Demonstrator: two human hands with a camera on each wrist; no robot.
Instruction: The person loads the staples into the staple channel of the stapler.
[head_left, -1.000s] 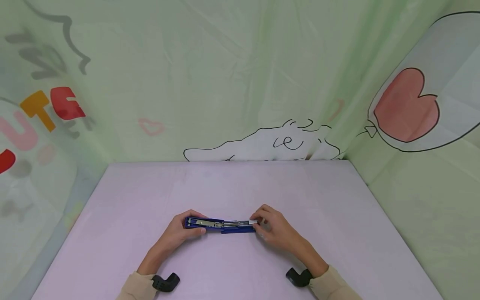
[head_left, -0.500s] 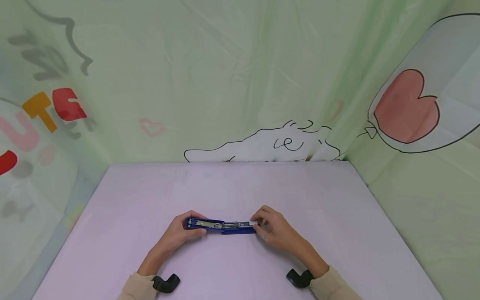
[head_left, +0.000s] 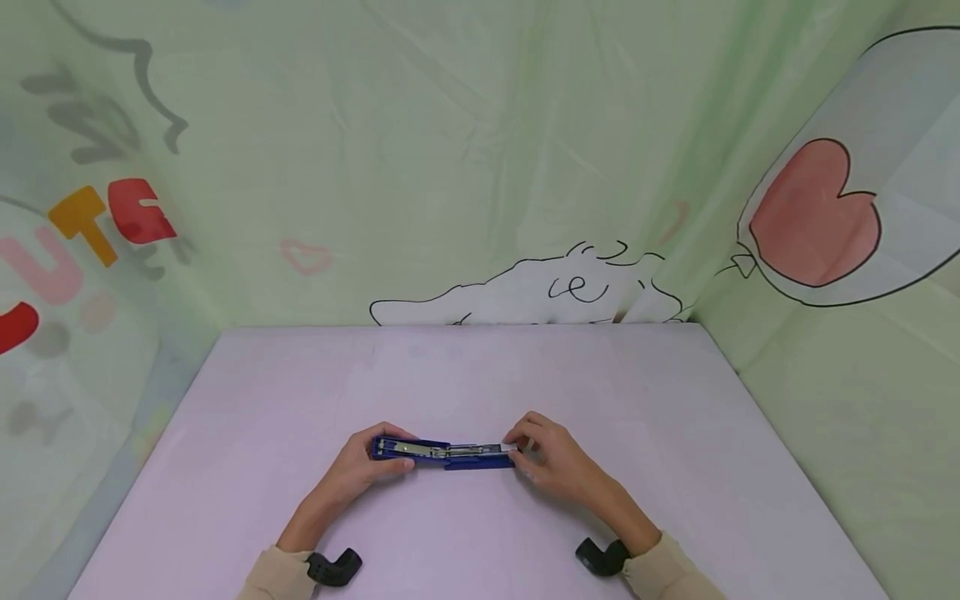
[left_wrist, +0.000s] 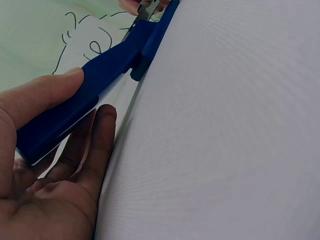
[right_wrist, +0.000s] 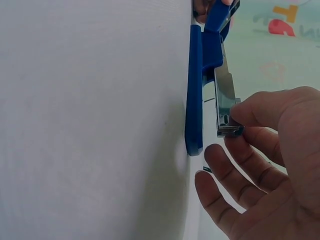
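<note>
A blue stapler lies folded wide open on the table, its metal staple channel exposed. My left hand grips the swung-back top cover, thumb on one side and fingers on the other. At the other end my right hand pinches the tip of the staple channel between thumb and index finger, the remaining fingers spread loosely below. In the right wrist view, the channel stands a little apart from the blue base. Whatever is inside the channel near the right fingertips is mostly hidden by them.
The white table reaches back to a pale green curtain with printed drawings. Curtain sides also border the table at left and right. Black wrist devices sit by both beige sleeves.
Both hands keep their hold on the stapler in nearly the same place. The whole head view has shifted very slightly.
</note>
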